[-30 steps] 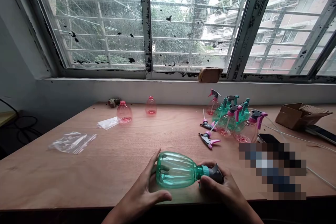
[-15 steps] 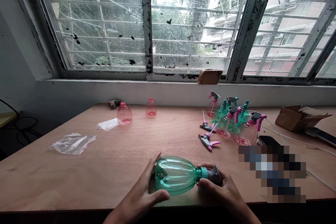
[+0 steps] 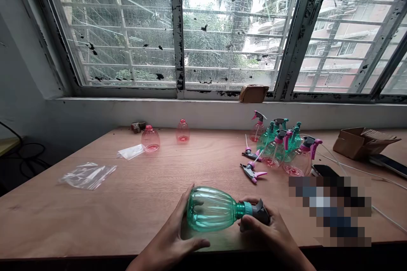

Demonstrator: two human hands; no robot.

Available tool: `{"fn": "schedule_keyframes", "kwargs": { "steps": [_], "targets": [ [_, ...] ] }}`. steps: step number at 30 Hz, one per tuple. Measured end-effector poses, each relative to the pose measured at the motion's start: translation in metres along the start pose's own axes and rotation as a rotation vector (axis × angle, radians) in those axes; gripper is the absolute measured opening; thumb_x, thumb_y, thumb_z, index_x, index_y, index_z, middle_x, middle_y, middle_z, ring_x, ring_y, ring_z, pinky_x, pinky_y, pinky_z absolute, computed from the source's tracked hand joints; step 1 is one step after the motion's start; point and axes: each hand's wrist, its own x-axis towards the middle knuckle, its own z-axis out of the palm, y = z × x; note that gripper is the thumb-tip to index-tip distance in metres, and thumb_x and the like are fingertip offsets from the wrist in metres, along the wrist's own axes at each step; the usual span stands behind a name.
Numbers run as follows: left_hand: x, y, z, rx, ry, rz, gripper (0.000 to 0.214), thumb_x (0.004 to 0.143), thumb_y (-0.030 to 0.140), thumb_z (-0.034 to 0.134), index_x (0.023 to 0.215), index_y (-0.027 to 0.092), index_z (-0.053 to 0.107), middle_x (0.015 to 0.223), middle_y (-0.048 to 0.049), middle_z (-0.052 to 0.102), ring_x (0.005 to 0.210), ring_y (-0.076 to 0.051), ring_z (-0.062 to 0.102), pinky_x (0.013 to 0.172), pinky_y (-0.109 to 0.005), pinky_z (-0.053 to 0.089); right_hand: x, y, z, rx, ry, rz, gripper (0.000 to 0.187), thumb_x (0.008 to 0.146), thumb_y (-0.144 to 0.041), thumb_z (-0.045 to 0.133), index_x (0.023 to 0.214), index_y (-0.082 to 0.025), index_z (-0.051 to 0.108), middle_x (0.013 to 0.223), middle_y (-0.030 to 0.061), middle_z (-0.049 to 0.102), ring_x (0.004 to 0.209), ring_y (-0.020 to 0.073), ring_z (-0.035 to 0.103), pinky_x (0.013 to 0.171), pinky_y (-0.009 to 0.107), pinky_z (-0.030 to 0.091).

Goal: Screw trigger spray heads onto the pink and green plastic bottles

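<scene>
A clear green spray bottle (image 3: 211, 211) lies sideways between my hands, just above the near side of the table, its base to the left. My left hand (image 3: 173, 228) cups the base; its fingers go behind the bottle and show partly through the plastic, while the thumb sticks out below, apart from it. At the other end, my right hand (image 3: 267, 224) is closed around the dark grey spray head (image 3: 260, 211), thumb beside the teal collar (image 3: 247, 208). Two loose pink-and-black spray heads (image 3: 252, 172) with thin tubes lie beyond my hands.
Several assembled green and pink spray bottles (image 3: 275, 150) stand at the right. Two pink bottles without heads (image 3: 150, 139) stand at the back left, near plastic bags (image 3: 89, 175). An open cardboard box (image 3: 359, 144), a phone (image 3: 326, 171) and white cables occupy the right side.
The green bottle's base has risen slightly and the bottle appears turned a little. My left thumb has moved down and right, away from the bottle. My right hand stays on the spray head.
</scene>
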Motion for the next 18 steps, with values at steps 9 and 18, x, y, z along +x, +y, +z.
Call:
{"fn": "schedule_keyframes", "kwargs": {
  "steps": [9, 18],
  "targets": [
    [0.0013, -0.0010, 0.0008, 0.075, 0.033, 0.050, 0.096, 0.082, 0.024, 0.079, 0.155, 0.038, 0.019, 0.164, -0.0044, 0.030, 0.150, -0.030, 0.029, 0.124, -0.048, 0.022, -0.0011, 0.0039, -0.0004, -0.011, -0.003, 0.025, 0.041, 0.075, -0.043, 0.083, 0.101, -0.017, 0.068, 0.068, 0.0037, 0.076, 0.063, 0.0217, 0.068, 0.061, 0.032, 0.048],
    [-0.0002, -0.0048, -0.0031, -0.109, -0.010, -0.002, 0.088, 0.086, 0.044, 0.073, 0.157, 0.031, 0.022, 0.165, -0.0072, 0.029, 0.152, -0.031, 0.025, 0.125, -0.047, 0.020, -0.0006, 0.0029, 0.0009, -0.026, 0.016, 0.017, 0.041, 0.072, -0.044, 0.085, 0.098, -0.017, 0.068, 0.067, 0.0025, 0.076, 0.062, 0.0208, 0.066, 0.059, 0.030, 0.046]
  ]
}}
